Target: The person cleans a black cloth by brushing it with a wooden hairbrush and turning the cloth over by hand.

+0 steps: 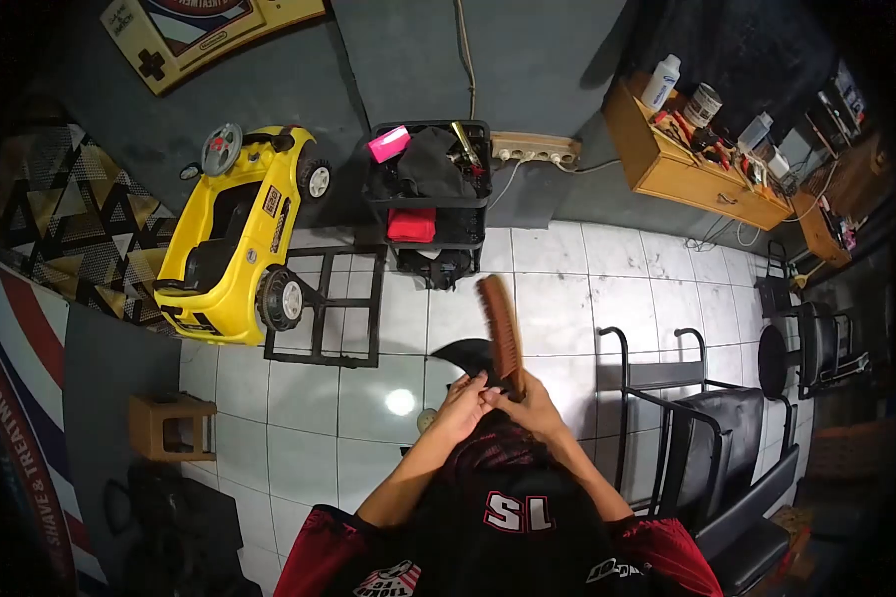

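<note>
My right hand [534, 406] is wrapped round the handle end of a wooden brush [506, 333], whose long row of brown bristles faces left and points up and away from me. Close beside it, fingertips meeting near my right thumb, my left hand [460, 406] is closed in a pinch at a black item with a curved edge [465, 356]. That black item sticks out beyond my left fingers, partly hidden by them; its kind cannot be made out. Both hands are held in front of my chest, over the tiled floor [368, 398].
A yellow ride-on toy car [224, 269] stands on a black metal frame [321, 328] at left. Ahead is a black tiered cart [428, 204]. A wooden drawer shelf [657, 149] with bottles hangs at right, above black chairs [712, 438]. A brown stool [172, 426] stands left.
</note>
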Motion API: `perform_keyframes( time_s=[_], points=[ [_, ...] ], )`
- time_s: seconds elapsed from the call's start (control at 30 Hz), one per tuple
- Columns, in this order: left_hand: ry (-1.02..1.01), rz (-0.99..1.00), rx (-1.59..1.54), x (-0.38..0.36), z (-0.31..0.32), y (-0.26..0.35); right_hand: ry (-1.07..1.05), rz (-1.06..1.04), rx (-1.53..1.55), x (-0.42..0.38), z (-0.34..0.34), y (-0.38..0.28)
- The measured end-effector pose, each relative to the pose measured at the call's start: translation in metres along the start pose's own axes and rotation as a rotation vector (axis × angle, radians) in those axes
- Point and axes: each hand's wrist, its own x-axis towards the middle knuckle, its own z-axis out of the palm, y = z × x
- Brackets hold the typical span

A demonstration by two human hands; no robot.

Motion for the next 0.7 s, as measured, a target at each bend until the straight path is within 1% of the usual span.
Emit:
perform_keyframes(
  time_s=[0.03,0.1,0.13,0.17,0.2,0.27,0.3,0.33,0.37,0.4,0.43,0.47,0.53,0.57,0.6,0.63,0.67,0.7],
  points=[
    [-0.013,-0.028,0.02,-0.004,-0.002,-0.001,0.003,0.002,0.001,-0.001,-0.003,-0.003],
    [-0.032,-0.067,-0.03,-0.012,-0.003,-0.005,-0.135,-0.001,-0.253,-0.001,-0.013,-0.016],
    [-0.051,-0.106,-0.082,-0.017,-0.003,-0.007,-0.131,0.002,-0.25,-0.002,-0.015,-0.013],
    [-0.069,-0.038,-0.023,-0.022,-0.002,-0.01,-0.168,0.108,-0.389,-0.002,-0.016,-0.009],
    [-0.067,-0.037,-0.022,-0.025,0.0,-0.004,-0.21,0.21,-0.529,0.0,-0.017,-0.003],
    [0.086,-0.011,1.059,-0.03,0.0,0.014,-0.205,0.193,-0.525,-0.001,-0.016,0.004],
    [0.122,0.094,1.104,-0.054,0.025,0.03,-0.148,0.146,-0.557,-0.002,-0.015,0.0],
    [0.128,0.09,1.096,-0.054,0.018,0.026,-0.09,0.102,-0.591,-0.004,-0.016,-0.01],
    [0.268,0.521,1.247,-0.052,0.008,0.019,-0.084,0.14,-0.506,-0.003,-0.02,-0.024],
    [0.412,0.966,1.365,-0.051,0.002,0.015,-0.09,0.143,-0.51,-0.001,-0.024,-0.041],
    [0.419,1.091,1.332,-0.056,0.006,0.018,-0.188,0.165,-0.525,0.001,-0.028,-0.057],
    [0.426,1.086,1.332,-0.052,-0.005,0.015,-0.286,0.184,-0.536,0.001,-0.031,-0.067],
    [0.156,0.828,1.544,-0.038,-0.033,0.008,-0.287,0.155,-0.523,-0.003,-0.032,-0.073],
    [0.068,0.434,1.57,-0.034,-0.043,0.01,-0.274,0.15,-0.501,-0.004,-0.033,-0.075],
    [0.067,0.435,1.566,-0.037,-0.04,0.016,-0.257,0.141,-0.482,-0.004,-0.036,-0.077],
    [0.052,0.598,1.521,-0.042,-0.038,0.019,-0.259,0.142,-0.487,-0.002,-0.041,-0.08],
    [0.039,0.76,1.47,-0.047,-0.033,0.021,-0.305,0.27,-0.576,0.003,-0.048,-0.084],
    [-0.001,0.809,1.384,-0.052,-0.027,0.027,-0.351,0.397,-0.662,0.007,-0.055,-0.085]
  ],
)
